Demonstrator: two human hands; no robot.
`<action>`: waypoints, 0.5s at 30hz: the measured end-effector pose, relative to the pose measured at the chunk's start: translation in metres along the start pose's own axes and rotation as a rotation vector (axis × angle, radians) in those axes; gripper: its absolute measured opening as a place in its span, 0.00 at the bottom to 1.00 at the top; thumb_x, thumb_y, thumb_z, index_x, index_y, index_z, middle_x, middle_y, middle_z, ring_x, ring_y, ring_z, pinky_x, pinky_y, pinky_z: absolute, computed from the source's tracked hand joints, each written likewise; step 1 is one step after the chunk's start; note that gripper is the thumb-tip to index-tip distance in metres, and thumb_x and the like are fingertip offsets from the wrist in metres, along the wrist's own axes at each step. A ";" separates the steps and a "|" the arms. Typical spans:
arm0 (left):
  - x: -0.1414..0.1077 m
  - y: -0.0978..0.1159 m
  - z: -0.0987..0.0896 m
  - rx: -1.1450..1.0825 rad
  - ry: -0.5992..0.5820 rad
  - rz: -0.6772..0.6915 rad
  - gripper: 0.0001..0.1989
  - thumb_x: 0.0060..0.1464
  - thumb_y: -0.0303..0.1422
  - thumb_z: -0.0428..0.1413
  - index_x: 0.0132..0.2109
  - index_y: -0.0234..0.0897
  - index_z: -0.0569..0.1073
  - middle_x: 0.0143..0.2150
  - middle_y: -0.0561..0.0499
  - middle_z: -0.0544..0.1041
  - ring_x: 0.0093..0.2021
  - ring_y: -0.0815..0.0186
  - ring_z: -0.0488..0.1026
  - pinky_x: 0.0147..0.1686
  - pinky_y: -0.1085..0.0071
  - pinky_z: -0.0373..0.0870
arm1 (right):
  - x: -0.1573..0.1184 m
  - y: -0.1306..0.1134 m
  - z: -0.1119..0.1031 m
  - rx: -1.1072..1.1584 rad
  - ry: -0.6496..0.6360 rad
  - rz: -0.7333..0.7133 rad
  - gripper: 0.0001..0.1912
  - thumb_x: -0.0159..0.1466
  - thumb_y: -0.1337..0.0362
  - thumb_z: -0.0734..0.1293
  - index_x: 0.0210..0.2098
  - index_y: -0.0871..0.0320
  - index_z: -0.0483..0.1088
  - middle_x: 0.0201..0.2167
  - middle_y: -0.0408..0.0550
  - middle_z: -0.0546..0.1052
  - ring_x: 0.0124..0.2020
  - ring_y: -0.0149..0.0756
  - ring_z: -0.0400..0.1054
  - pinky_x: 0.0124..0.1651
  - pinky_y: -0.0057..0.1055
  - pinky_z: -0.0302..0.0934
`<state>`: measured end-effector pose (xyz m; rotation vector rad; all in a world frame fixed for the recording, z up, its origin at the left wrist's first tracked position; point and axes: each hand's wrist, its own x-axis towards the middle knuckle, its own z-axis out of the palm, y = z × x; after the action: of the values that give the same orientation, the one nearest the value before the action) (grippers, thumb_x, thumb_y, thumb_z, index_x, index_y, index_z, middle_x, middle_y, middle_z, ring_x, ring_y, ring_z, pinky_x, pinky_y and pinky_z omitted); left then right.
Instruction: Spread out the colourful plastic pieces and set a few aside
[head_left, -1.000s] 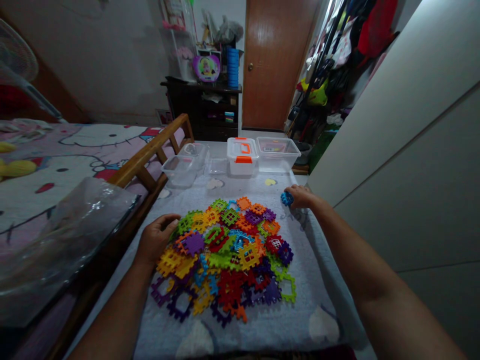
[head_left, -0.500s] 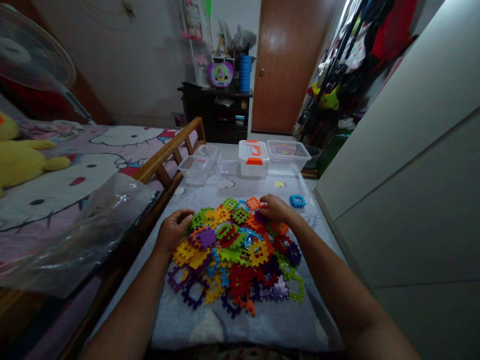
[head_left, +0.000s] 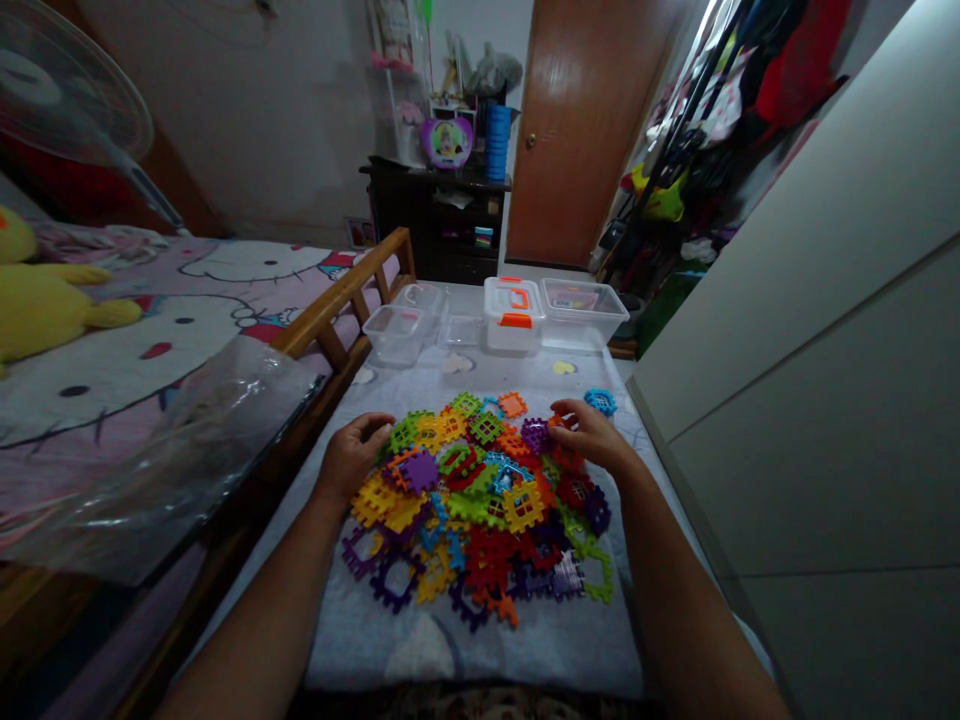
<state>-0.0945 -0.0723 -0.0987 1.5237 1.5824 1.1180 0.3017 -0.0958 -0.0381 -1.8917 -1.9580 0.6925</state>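
Well, we have both bare hands over a heap of interlocking plastic waffle tiles [head_left: 472,520] in green, yellow, orange, red, purple and blue, which lies in the middle of a grey cloth [head_left: 352,640] on the counter. Our left hand [head_left: 352,458] rests at the heap's left edge with its grip apart, the fingers [head_left: 379,425] spread and touching a green tile [head_left: 403,435]. Our right hand [head_left: 592,435] sits at the heap's far right, its grip drawn together over an orange tile [head_left: 559,422], just beside a purple tile [head_left: 535,434]; we cannot tell whether it is clamped on that piece. A blue tile [head_left: 600,402] lies just beyond the right hand, off the heap.

Farther along the counter stand a clear plastic box [head_left: 394,335], a white box with orange latches [head_left: 514,315] and a second clear box [head_left: 583,312]. To our left, a wooden bed rail [head_left: 345,290] edges a Hello Kitty bedsheet [head_left: 150,345], with a yellow plush toy [head_left: 37,290] on it. A brown door [head_left: 585,130] closes the far wall.
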 end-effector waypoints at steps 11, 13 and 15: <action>0.000 0.000 0.000 0.068 0.003 0.011 0.21 0.48 0.48 0.57 0.41 0.37 0.79 0.41 0.46 0.82 0.44 0.56 0.78 0.50 0.64 0.73 | -0.009 0.011 -0.008 -0.350 -0.025 0.028 0.16 0.65 0.59 0.66 0.49 0.59 0.74 0.48 0.57 0.78 0.50 0.44 0.71 0.51 0.33 0.61; 0.000 -0.001 0.000 0.062 0.005 0.016 0.21 0.48 0.47 0.57 0.41 0.36 0.79 0.41 0.46 0.82 0.44 0.56 0.78 0.50 0.64 0.73 | 0.001 0.001 -0.009 -0.342 0.012 -0.035 0.17 0.66 0.59 0.65 0.52 0.58 0.72 0.51 0.57 0.76 0.53 0.44 0.69 0.55 0.34 0.60; 0.000 -0.003 0.000 0.052 0.004 0.027 0.20 0.49 0.47 0.57 0.41 0.36 0.79 0.41 0.46 0.82 0.44 0.57 0.78 0.50 0.64 0.72 | 0.016 -0.012 -0.007 -0.339 -0.005 -0.109 0.17 0.67 0.60 0.64 0.53 0.57 0.72 0.53 0.55 0.76 0.54 0.43 0.69 0.57 0.34 0.59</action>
<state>-0.0959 -0.0718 -0.1019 1.5825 1.6095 1.1028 0.2948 -0.0795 -0.0267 -1.9454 -2.2793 0.3502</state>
